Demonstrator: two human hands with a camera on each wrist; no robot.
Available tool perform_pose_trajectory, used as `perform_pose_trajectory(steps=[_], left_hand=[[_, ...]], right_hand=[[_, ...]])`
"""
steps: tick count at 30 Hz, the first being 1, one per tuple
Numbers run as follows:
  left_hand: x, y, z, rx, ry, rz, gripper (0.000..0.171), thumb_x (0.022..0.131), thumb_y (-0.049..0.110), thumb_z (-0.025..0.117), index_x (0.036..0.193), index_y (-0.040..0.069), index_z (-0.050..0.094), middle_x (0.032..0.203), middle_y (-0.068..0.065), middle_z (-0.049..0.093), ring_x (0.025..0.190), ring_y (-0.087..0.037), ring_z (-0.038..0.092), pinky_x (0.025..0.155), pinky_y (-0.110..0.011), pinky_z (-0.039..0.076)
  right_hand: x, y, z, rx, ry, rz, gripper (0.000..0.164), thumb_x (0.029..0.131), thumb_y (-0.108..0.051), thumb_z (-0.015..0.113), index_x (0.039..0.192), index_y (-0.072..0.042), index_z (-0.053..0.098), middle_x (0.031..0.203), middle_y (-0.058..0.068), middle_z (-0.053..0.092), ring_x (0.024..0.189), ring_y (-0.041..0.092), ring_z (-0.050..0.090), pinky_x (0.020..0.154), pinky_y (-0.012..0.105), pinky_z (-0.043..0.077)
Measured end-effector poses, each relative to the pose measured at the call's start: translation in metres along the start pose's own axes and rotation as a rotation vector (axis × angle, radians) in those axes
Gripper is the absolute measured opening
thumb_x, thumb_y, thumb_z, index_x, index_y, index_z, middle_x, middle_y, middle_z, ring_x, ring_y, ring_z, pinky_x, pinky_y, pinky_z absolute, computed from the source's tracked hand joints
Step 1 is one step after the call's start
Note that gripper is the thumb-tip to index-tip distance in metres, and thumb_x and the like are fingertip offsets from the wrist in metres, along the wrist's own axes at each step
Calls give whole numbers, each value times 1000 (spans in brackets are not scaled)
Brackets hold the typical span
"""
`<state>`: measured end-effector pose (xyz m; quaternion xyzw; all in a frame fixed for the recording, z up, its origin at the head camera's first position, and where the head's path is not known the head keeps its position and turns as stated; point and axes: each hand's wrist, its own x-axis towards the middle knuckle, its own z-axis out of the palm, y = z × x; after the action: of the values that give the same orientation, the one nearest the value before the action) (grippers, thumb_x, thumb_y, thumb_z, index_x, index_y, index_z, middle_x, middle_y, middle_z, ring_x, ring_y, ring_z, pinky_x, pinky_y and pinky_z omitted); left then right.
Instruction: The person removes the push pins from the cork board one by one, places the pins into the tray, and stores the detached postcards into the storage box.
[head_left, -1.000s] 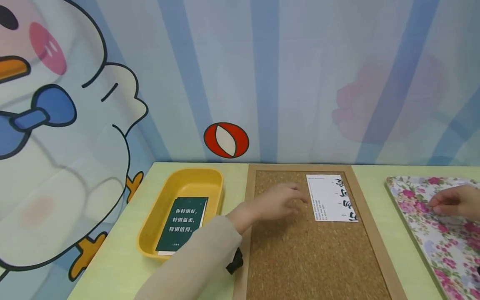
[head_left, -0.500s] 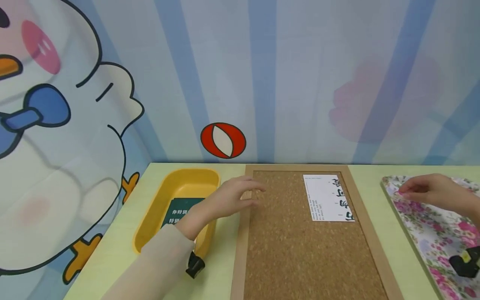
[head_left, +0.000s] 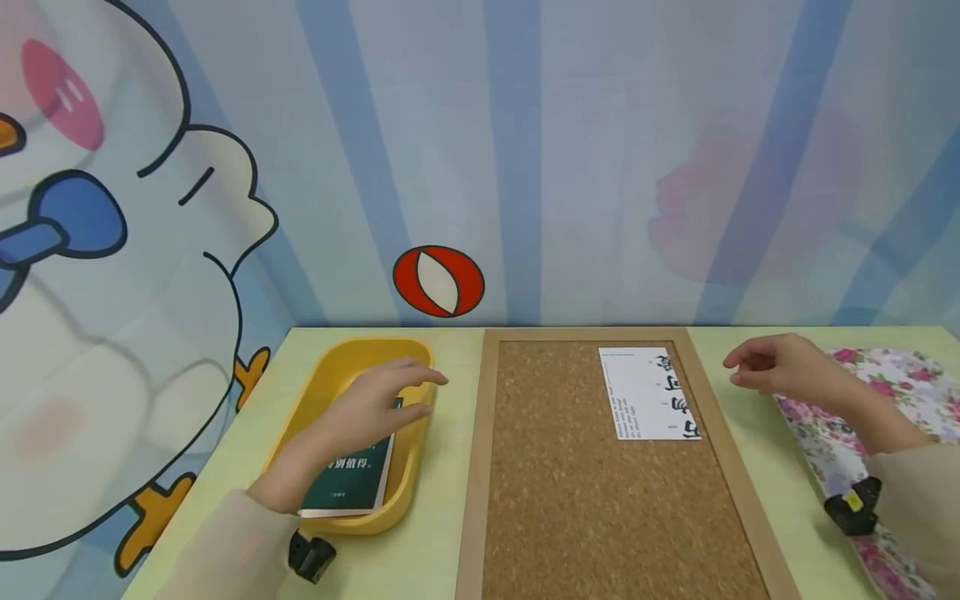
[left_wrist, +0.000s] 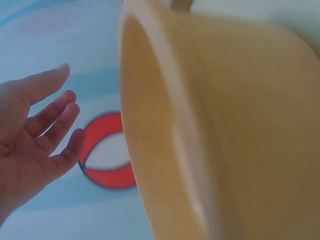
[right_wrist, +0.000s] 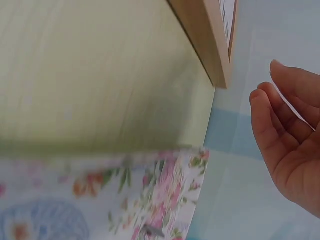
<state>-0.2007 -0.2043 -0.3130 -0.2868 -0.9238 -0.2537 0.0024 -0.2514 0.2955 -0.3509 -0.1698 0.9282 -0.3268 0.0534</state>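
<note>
My left hand (head_left: 367, 408) hovers over the yellow tray (head_left: 416, 467), fingers bent loosely and thumb apart, holding nothing. Under it lie dark green cards with white characters (head_left: 352, 479), partly covered by the hand. In the left wrist view, the tray's wall (left_wrist: 250, 125) fills the right side. Between the corkboard (head_left: 600, 508) and a floral-patterned tray (head_left: 900, 375) hangs my right hand (head_left: 795, 371), its fingers curved. The right wrist view shows a gap between thumb and fingers, with nothing visible in it. A white card with black characters (head_left: 637, 392) lies sideways on the corkboard, upper right.
A small grey pin-like piece (right_wrist: 151, 231) sits on the floral tray. The wooden frame (head_left: 480, 467) edges the corkboard. A cartoon-printed backdrop (head_left: 600, 167) rises behind the pale table (head_left: 442, 533). Black wrist cameras (head_left: 311, 557) are strapped to both wrists.
My left hand has moved left from beside the white card to above the yellow tray. My right hand has left the floral tray, moving left and up toward the corkboard.
</note>
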Motion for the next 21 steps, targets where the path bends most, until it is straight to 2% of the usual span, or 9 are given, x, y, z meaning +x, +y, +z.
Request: perform_pose_trajectory(steps=[6, 8, 11, 15, 21], left_hand=[[-25, -24, -12, -49, 22, -59, 35, 87, 10, 65, 122, 10, 59, 119, -4, 59, 107, -26, 54, 87, -45, 47], [-34, -31, -16, -41, 45, -64, 36, 87, 9, 66, 122, 10, 59, 118, -5, 59, 103, -25, 55, 83, -43, 48], [-46, -41, -21, -24, 81, -105, 36, 86, 8, 66, 121, 10, 60, 119, -6, 59, 100, -23, 55, 80, -41, 50], [-57, -52, -25, -2, 130, -151, 35, 84, 5, 67, 119, 9, 61, 119, -10, 57, 100, -26, 56, 78, -39, 52], [-73, -68, -29, 24, 239, -145, 35, 80, -2, 70, 114, 4, 63, 114, -15, 56, 95, -31, 54, 72, -39, 54]], right_hand=[[10, -10, 11, 67, -28, 3, 27, 88, -8, 63, 109, 8, 60, 85, 8, 60, 69, 15, 57, 61, 31, 51], [14, -13, 14, 70, -30, -4, 27, 87, -7, 64, 109, 9, 60, 84, 8, 60, 71, 16, 58, 61, 31, 51], [19, -18, 18, 86, -46, -4, 30, 87, -10, 64, 110, 9, 59, 87, 8, 60, 75, 17, 58, 63, 30, 52], [23, -24, 23, 110, -60, 11, 33, 89, -12, 63, 113, 10, 57, 90, 10, 61, 79, 20, 59, 66, 31, 52], [30, -29, 31, 121, -57, 9, 27, 86, -6, 63, 105, 12, 59, 79, 7, 59, 65, 15, 54, 57, 30, 49]])
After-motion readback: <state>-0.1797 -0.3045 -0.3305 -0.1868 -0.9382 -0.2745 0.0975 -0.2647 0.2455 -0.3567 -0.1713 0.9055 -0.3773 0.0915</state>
